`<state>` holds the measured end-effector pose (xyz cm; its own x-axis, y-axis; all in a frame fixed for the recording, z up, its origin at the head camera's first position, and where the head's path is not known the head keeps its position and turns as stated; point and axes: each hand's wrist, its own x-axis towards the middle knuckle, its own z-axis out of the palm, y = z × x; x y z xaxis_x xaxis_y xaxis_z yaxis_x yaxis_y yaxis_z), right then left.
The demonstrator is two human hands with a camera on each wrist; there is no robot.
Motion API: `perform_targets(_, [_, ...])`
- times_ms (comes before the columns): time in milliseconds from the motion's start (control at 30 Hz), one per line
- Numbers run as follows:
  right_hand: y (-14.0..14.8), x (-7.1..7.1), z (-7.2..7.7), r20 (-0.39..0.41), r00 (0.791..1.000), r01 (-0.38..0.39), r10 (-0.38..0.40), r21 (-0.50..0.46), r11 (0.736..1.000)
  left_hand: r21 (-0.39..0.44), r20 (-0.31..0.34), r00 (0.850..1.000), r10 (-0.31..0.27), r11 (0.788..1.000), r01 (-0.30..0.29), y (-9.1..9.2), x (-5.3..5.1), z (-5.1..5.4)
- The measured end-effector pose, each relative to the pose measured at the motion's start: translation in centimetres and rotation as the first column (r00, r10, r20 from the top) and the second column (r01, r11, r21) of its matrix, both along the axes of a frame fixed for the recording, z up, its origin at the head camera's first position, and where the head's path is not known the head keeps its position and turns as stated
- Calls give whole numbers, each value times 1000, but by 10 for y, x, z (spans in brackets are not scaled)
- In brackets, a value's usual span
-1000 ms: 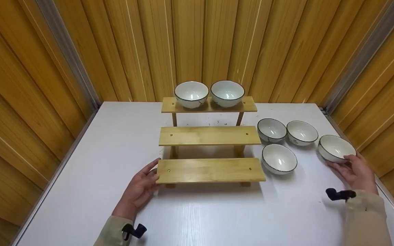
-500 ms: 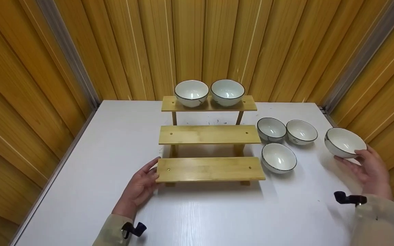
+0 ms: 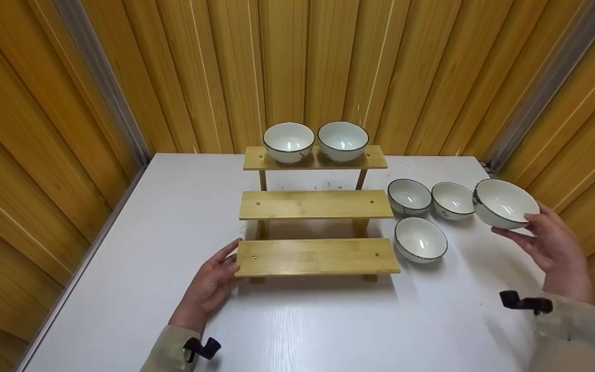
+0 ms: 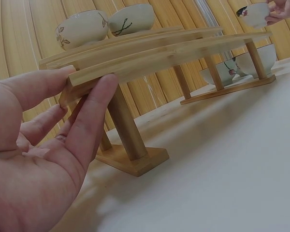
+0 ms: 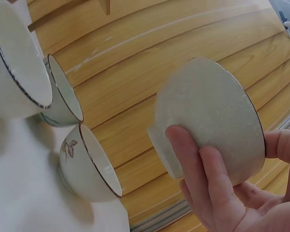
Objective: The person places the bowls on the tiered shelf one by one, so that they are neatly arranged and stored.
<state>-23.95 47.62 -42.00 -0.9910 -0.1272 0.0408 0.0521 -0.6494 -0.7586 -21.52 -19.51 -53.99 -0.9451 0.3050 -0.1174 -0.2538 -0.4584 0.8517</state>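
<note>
At the right of the head view my right hand (image 3: pixel 556 243) holds a white bowl (image 3: pixel 504 204) with a dark rim, raised off the table. The thumb lies at the rim, and in the right wrist view the fingers (image 5: pixel 188 150) press the underside of the bowl (image 5: pixel 212 116). My left hand (image 3: pixel 212 281) grips the left end of the lowest board of a three-tier wooden stand (image 3: pixel 318 257). From the left wrist the board end (image 4: pixel 94 79) shows between thumb and fingers. Two bowls, a left one (image 3: pixel 289 142) and a right one (image 3: pixel 343 141), sit on the top board.
Right of the stand, three more bowls stand on the white table (image 3: pixel 297 330): a back one (image 3: pixel 409 196), one beside it (image 3: pixel 451 200) partly behind the held bowl, and a front one (image 3: pixel 421 240). Wood-look walls (image 3: pixel 282 67) enclose the back and sides.
My right hand has lifted the bowl from the table, first moving right, then up and back to the left towards the other bowls. My left hand stays at the stand.
</note>
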Motion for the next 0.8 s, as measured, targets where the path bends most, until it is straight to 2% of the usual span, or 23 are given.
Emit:
perform_targets(200, [-24, -5, 10, -66, 995, -68, 71, 39, 997, 2, 2, 1000, 9, 1000, -9, 0, -1, -1])
perform_targets(400, [-53, -9, 19, -64, 995, -65, 77, 169, 983, -9, 7, 1000, 11, 1000, -11, 1, -1, 0])
perform_targets(600, [-88, -16, 30, -28, 996, -71, 87, 354, 932, -6, 17, 1000, 13, 1000, -13, 0, -1, -1])
perform_targets(800, [-129, -27, 38, -3, 993, -105, 119, 456, 884, -5, 19, 1000, 10, 1000, -10, 0, -1, -1])
